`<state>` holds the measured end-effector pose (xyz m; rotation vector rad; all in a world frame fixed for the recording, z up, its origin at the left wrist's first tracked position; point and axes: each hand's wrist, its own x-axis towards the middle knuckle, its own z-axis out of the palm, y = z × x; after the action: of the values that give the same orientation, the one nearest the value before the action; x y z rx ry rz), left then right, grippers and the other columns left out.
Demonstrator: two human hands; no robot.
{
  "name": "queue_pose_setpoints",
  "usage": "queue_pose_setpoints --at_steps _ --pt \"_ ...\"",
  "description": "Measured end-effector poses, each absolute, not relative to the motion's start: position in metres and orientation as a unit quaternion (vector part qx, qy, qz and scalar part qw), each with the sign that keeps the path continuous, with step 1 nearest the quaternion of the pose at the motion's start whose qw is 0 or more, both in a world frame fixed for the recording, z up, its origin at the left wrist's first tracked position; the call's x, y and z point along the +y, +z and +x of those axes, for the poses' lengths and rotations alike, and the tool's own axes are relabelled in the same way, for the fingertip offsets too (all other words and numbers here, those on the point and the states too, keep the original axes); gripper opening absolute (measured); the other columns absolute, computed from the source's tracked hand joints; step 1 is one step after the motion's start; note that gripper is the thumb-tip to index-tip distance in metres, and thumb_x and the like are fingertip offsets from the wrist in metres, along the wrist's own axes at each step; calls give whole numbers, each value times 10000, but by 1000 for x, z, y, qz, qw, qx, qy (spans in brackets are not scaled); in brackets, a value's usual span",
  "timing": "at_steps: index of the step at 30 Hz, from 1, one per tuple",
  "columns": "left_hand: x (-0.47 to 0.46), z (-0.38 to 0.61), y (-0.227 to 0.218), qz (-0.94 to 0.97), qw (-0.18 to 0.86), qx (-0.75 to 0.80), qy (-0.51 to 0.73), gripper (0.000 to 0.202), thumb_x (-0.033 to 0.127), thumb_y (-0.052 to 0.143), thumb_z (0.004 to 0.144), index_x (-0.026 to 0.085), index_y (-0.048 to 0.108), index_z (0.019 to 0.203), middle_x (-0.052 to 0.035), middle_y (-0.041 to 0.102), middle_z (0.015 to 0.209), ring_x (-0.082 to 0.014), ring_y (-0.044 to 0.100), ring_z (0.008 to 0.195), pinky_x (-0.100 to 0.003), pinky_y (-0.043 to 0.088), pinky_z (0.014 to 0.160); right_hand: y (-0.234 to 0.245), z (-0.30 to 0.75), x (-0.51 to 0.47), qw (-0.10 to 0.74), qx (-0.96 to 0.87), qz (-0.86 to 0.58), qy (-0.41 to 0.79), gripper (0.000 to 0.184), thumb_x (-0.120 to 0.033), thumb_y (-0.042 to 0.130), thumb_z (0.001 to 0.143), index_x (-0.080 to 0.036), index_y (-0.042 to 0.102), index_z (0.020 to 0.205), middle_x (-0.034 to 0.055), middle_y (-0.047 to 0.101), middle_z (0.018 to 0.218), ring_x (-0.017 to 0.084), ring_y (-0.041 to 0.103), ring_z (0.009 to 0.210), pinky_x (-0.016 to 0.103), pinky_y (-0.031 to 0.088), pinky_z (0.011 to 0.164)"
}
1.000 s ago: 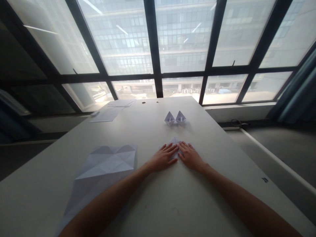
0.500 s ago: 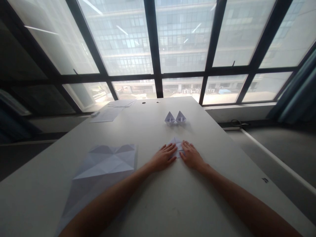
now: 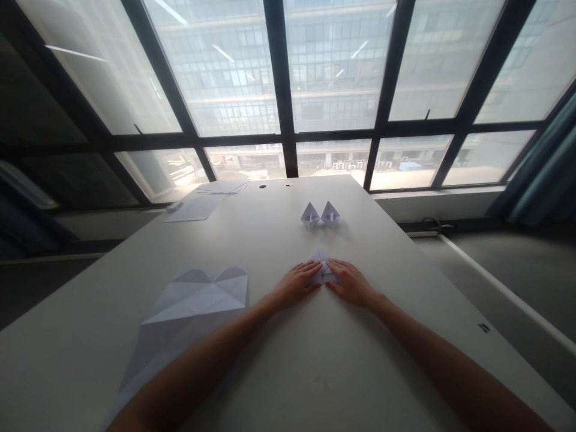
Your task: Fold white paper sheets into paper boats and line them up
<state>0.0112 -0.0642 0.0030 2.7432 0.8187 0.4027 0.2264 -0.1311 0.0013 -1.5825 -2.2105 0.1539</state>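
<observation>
A small folded white paper [image 3: 318, 256] with a pointed top lies on the white table [image 3: 288, 372], partly covered by both hands. My left hand [image 3: 297, 284] rests flat on its left side with the fingers stretched toward the middle. From the right, my right hand [image 3: 352, 283] lies over the other half, its fingers out and angled inward. The fingertips of the two hands are close together over the centre crease. Just beyond the hands stand two folded paper boats [image 3: 310, 215], side by side.
A large creased paper sheet [image 3: 193, 300] lies to the left, partly under my left forearm. Farther back on the left are flat white sheets [image 3: 193, 207]. A small dark mark [image 3: 483, 327] sits near the table's right edge. Tall windows [image 3: 333, 66] rise behind the table.
My right hand has slid slightly left over the folded paper, and its fingers have drawn closer together. The creased sheet's near folds have shifted a little. The boats stay in place.
</observation>
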Motion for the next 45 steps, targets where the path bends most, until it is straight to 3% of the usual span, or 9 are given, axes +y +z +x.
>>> queue_pose_setpoints --at_steps 12,18,23,27,31,33,35,39,45 --pt "-67 14 11 916 139 307 219 504 429 695 817 287 597 1291 -25 625 1288 -224 586 1173 -318 428 1017 11 224 -133 234 -784 -575 25 414 -338 685 830 -209 615 1218 53 674 1154 222 560 1078 311 370 951" --pt "-70 12 14 903 89 360 215 262 339 655 864 330 701 1122 7 715 1107 -209 664 1013 -292 493 885 10 222 -133 225 -773 -592 -24 146 -255 617 890 -230 693 1011 38 697 967 203 562 973 305 353 871" --pt "-71 8 18 895 27 380 232 261 245 510 949 315 710 1103 -5 734 1052 -201 690 944 -311 510 858 16 223 -135 234 -755 -609 -63 209 -193 483 949 -199 688 910 59 692 899 208 562 923 314 352 833" --pt "-69 7 20 894 15 356 273 452 63 411 918 297 633 1235 1 650 1250 -176 601 1157 -341 441 1012 20 224 -137 252 -738 -623 -59 300 -150 390 958 -186 664 1074 88 691 1047 216 556 1039 331 347 914" --pt "-69 8 16 917 11 344 203 594 -15 367 843 276 550 1327 -14 543 1386 -195 438 1333 -461 181 1182 14 224 -135 216 -747 -627 -35 435 -76 340 913 -176 605 1242 98 606 1290 209 467 1246 341 271 1059" --pt "-70 10 12 921 15 354 162 559 30 382 859 268 522 1346 -40 509 1418 -233 383 1370 -535 59 1184 8 226 -133 187 -749 -635 -25 472 -58 335 890 -163 590 1273 101 560 1356 214 420 1306 360 231 1101" --pt "-72 12 7 922 21 358 143 480 140 397 916 240 477 1379 -75 462 1454 -256 338 1394 -559 20 1174 3 227 -131 164 -752 -638 -19 499 -50 336 870 -139 567 1303 112 517 1401 223 374 1350 400 175 1136" --pt "-73 14 3 943 56 305 119 528 408 385 978 184 364 1456 -108 335 1529 -244 240 1437 -473 139 1180 -1 222 -134 144 -763 -629 -22 528 -91 357 862 -73 487 1373 162 437 1458 252 268 1414 481 53 1166" --pt "-74 12 5 954 73 269 107 610 516 320 988 222 241 1517 -69 266 1559 -231 186 1453 -418 156 1175 -7 205 -139 144 -800 -581 27 570 -293 302 962 -55 302 1480 148 292 1539 228 212 1440 433 137 1173"
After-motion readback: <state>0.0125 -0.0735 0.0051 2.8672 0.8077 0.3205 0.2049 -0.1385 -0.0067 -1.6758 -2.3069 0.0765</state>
